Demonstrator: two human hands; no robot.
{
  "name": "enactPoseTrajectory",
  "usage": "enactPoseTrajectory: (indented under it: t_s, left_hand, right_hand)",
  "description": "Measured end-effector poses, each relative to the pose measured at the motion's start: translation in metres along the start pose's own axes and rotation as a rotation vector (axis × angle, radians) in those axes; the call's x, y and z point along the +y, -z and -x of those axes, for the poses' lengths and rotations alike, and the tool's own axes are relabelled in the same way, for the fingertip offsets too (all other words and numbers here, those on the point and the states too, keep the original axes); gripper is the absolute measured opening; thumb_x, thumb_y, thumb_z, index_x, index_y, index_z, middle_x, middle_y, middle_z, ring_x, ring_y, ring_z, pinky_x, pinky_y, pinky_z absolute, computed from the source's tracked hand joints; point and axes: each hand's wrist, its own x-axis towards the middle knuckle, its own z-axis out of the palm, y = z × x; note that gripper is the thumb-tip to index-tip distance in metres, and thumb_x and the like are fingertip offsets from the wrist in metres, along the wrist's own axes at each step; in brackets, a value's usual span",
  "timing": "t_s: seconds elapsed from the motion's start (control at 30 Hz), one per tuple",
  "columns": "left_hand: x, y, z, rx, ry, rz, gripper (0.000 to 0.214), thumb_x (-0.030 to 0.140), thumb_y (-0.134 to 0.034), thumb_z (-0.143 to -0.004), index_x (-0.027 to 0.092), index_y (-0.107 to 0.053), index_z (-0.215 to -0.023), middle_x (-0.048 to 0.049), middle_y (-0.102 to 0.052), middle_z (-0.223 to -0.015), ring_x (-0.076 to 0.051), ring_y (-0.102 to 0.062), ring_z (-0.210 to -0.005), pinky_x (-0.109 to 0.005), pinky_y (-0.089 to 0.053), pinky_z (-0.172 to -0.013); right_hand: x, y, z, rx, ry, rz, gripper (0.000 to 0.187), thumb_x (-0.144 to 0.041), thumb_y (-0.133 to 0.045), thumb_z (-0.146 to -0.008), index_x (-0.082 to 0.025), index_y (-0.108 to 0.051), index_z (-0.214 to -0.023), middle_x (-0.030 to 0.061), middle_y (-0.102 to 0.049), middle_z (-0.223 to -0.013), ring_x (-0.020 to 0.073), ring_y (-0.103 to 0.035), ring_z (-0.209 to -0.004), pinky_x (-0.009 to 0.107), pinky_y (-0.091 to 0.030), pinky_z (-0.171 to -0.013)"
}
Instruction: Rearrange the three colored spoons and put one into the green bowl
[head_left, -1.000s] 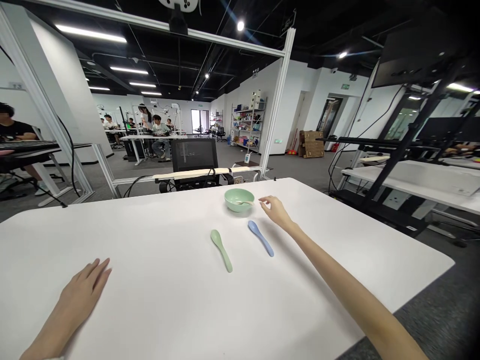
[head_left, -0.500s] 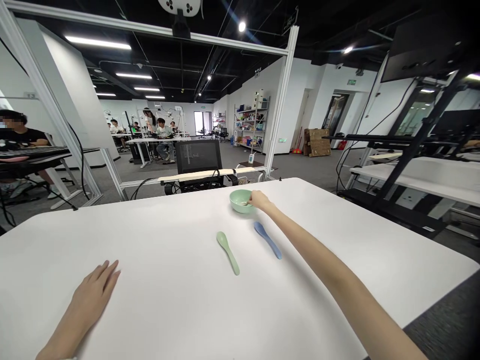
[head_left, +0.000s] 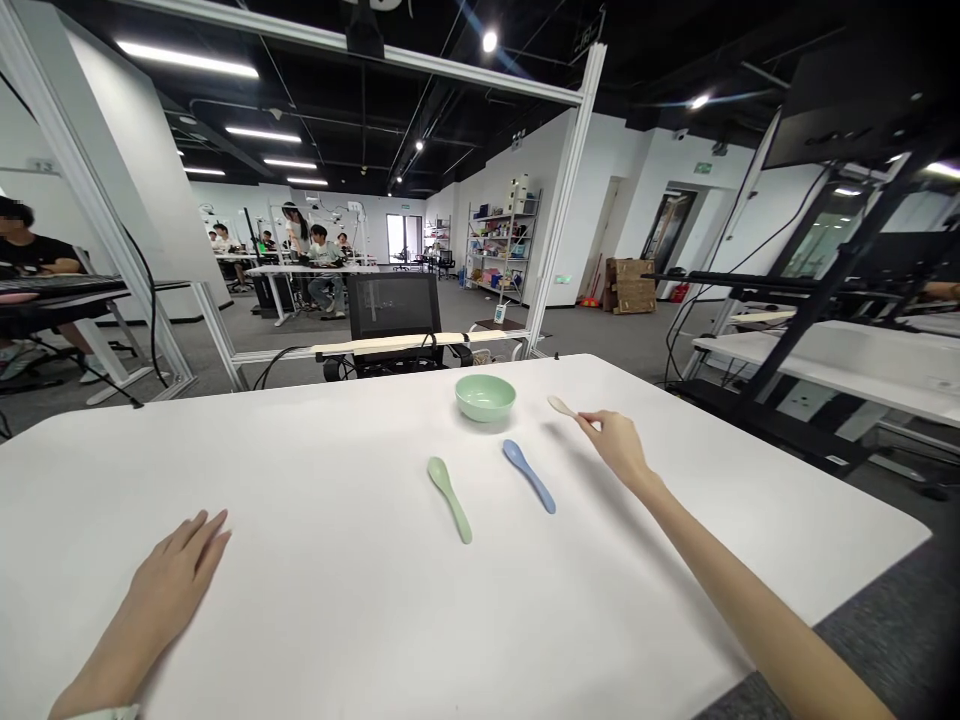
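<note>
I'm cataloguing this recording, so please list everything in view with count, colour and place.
bowl: 1, light green, table's far side
green spoon: 1, light green, nearer than the bowl
blue spoon: 1, blue, right of the green spoon
pale spoon: 1, cream, in the right hand
table: 1, white, foreground
chair: 1, black, just beyond table
metal frame: 1, silver, behind table
shelves: several, grey, background
crate: 1, brown, right background
lights: several, white, ceiling
people: several, mixed clothing, left background
left hand: 1, bare, table's left
right hand: 1, bare, right of bowl
</note>
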Motion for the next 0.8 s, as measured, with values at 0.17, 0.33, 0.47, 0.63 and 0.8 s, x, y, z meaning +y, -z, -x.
enactPoseTrajectory:
  t_s: [0.17,0.33,0.47,0.63,0.8]
  left_hand:
    - [-0.003,-0.001,-0.001,-0.007,0.004,-0.027,0.079,0.054,-0.023,-0.093,0.008,-0.064,-0.142,-0.0197,-0.064,-0.153,-0.037,-0.056,-0.145,-0.052,-0.043,-0.123]
    - [-0.006,-0.002,-0.003,-0.026,0.0,-0.015,0.078,0.053,-0.023,-0.094,0.007,-0.064,-0.142,-0.0209,-0.064,-0.153,-0.039,-0.056,-0.145,-0.055,-0.043,-0.122]
    - [-0.009,-0.004,-0.004,-0.017,-0.022,-0.007,0.078,0.053,-0.025,-0.093,0.006,-0.064,-0.141,-0.0231,-0.065,-0.151,-0.04,-0.057,-0.144,-0.055,-0.044,-0.121]
    - [-0.007,-0.001,-0.004,-0.047,-0.008,-0.019,0.081,0.053,-0.022,-0.093,0.004,-0.063,-0.142,-0.0233,-0.063,-0.153,-0.039,-0.055,-0.146,-0.053,-0.041,-0.124]
    - [-0.005,0.001,-0.003,-0.021,0.007,-0.014,0.073,0.049,-0.027,-0.092,0.009,-0.065,-0.139,-0.0196,-0.066,-0.151,-0.036,-0.057,-0.145,-0.051,-0.043,-0.122]
  right_hand:
    - [0.04,-0.01,0.03,-0.004,-0.078,0.029,0.043,-0.046,-0.053,-0.097,-0.022,-0.087,-0.104,0.0156,-0.083,-0.111,0.0319,-0.075,-0.098,0.036,-0.052,-0.076]
    - [0.049,-0.021,0.039,0.0,-0.115,0.026,0.041,-0.045,-0.053,-0.097,-0.024,-0.087,-0.103,0.0142,-0.083,-0.113,0.0323,-0.074,-0.102,0.037,-0.053,-0.079]
    - [0.052,-0.024,0.04,-0.019,-0.136,0.044,0.039,-0.044,-0.054,-0.095,-0.024,-0.086,-0.106,0.0139,-0.083,-0.111,0.0339,-0.075,-0.102,0.038,-0.054,-0.08]
    - [0.053,-0.024,0.041,-0.025,-0.158,0.042,0.042,-0.041,-0.054,-0.094,-0.02,-0.086,-0.111,0.0146,-0.083,-0.113,0.0334,-0.075,-0.103,0.037,-0.053,-0.08]
    - [0.051,-0.021,0.042,-0.035,-0.152,0.026,0.04,-0.041,-0.055,-0.093,-0.02,-0.086,-0.106,0.0131,-0.083,-0.11,0.0313,-0.074,-0.1,0.034,-0.051,-0.078]
